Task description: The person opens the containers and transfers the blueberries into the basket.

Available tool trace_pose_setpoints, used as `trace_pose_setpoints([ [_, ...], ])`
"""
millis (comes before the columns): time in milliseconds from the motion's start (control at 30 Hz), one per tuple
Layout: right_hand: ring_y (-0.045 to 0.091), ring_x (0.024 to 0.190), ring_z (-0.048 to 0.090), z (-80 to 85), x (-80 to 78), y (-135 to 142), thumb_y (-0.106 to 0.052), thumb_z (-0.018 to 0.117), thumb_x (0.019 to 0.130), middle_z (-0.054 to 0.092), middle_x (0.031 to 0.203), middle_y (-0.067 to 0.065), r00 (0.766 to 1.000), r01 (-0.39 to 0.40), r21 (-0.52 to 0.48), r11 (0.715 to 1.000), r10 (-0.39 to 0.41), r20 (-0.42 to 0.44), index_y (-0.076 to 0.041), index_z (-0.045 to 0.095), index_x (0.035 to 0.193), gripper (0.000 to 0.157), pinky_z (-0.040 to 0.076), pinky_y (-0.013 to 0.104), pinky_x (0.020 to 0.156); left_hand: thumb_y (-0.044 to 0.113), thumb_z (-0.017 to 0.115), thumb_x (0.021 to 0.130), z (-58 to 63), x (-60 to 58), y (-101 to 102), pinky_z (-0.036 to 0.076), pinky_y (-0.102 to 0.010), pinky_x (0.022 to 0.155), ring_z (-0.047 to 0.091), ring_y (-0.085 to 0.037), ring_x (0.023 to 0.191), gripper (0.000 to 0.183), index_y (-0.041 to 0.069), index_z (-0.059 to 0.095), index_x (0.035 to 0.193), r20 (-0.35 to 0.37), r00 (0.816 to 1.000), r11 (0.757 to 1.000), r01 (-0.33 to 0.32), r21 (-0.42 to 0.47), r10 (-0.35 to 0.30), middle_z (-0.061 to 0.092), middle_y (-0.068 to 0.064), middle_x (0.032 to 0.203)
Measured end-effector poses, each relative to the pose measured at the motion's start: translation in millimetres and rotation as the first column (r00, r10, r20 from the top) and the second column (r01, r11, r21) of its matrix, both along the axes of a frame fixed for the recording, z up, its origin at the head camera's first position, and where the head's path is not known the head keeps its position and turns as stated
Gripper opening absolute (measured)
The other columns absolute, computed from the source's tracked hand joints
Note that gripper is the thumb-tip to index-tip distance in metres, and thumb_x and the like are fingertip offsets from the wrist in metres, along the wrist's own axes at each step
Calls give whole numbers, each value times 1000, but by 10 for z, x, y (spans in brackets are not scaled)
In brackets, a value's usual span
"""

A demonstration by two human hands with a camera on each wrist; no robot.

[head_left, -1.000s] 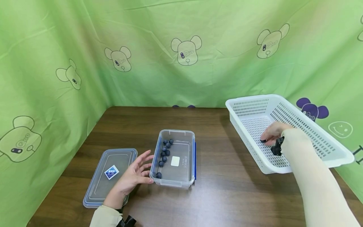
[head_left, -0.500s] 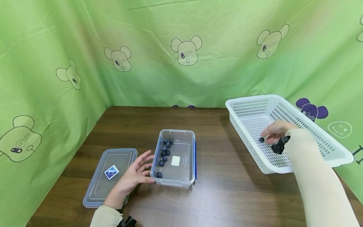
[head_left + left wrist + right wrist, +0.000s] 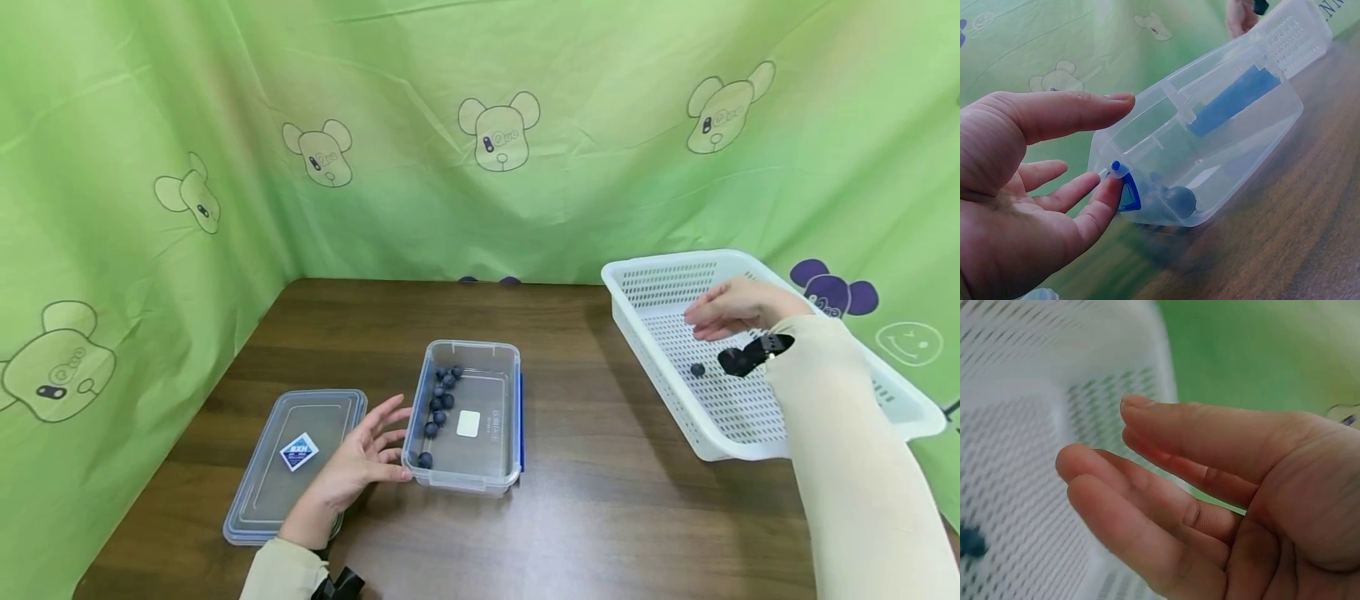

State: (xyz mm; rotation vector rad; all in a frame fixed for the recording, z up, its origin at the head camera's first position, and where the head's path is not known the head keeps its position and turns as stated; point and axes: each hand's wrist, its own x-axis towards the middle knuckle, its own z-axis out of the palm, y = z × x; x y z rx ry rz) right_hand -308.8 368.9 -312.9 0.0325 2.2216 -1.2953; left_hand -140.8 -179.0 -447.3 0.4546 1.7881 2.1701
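My left hand (image 3: 360, 462) rests its relaxed fingers along the left wall of a clear plastic food container (image 3: 487, 467). In the left wrist view a fingertip touches the container's blue clip (image 3: 1127, 194). Several blueberries (image 3: 437, 404) lie along the left side of the container's floor. My right hand (image 3: 731, 307) hovers over the white perforated basket (image 3: 630, 304), fingers loosely bent and nothing between them in the right wrist view. One blueberry (image 3: 697, 369) sits on the basket floor, nearer to me than that hand.
To the left lies the container's lid (image 3: 262, 492) with a blue and white sticker, partly under my left wrist. A brown wooden table (image 3: 600, 517) carries everything. Behind it hangs a green curtain (image 3: 390, 217) with bear drawings.
My right hand has let go of the blueberry, which now lies on the basket floor, and has lifted up and away from it. The left hand stays at the container.
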Motion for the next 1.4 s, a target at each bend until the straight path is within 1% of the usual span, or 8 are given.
trace_pose_setpoints([
  [233,21,79,71,245,15,-399,2,60,95,73,88,10,992,-67,-16,998,65,-109,2,69,106,14,59,36,79,-17,76,70,-13,-1,10,55,-28,86,50,-25,117,106,-11,10,153,-1,1000,1000,5,13,-5,20,-37,151],
  [500,21,77,71,274,72,-1133,-4,68,92,73,86,12,961,-188,52,981,194,-195,10,62,114,27,60,36,74,-17,75,70,-6,-1,-12,55,-28,86,48,-28,118,104,-9,11,153,13,1000,1000,-9,-1,9,20,-36,151],
  [667,21,75,71,191,136,-1560,-6,72,89,73,85,10,926,-291,81,953,302,-226,12,61,116,34,60,36,73,-17,74,70,-8,3,-19,54,-28,87,48,-26,118,104,-10,11,153,11,1000,1000,-16,-5,16,21,-35,151],
  [767,23,74,71,107,167,-1805,-3,72,88,73,85,10,903,-354,63,933,358,-236,12,63,113,31,60,38,72,-17,73,70,-13,9,-24,54,-28,87,49,-24,117,104,-10,11,153,7,1000,1000,-16,-1,16,21,-36,151],
  [900,30,76,72,-2,249,-2157,0,72,87,73,86,16,863,-451,36,892,447,-235,11,65,108,25,60,43,74,-18,73,70,-24,10,-38,54,-28,87,50,-23,116,105,-10,11,153,7,1000,1000,-17,7,17,21,-36,151],
  [1100,28,70,72,-149,453,-2686,3,73,86,71,87,28,833,-539,-8,842,531,-158,8,67,102,19,60,47,72,-17,74,71,-31,18,-48,54,-28,88,49,-26,118,104,-9,11,153,4,1000,1000,-13,9,13,20,-36,151],
  [1267,26,67,72,-278,598,-3023,0,73,86,72,87,25,788,-608,12,794,605,-115,7,68,101,17,60,43,68,-17,74,71,-31,28,-47,53,-28,89,49,-27,119,104,-10,11,153,2,1000,1000,-15,9,15,20,-36,151],
  [1400,21,63,71,-387,667,-3218,0,74,85,72,82,22,766,-636,41,770,637,-83,6,69,99,16,60,36,63,-16,75,72,-25,21,-46,53,-28,90,49,-27,119,104,-10,11,153,0,1000,1000,-11,11,11,20,-36,151],
])
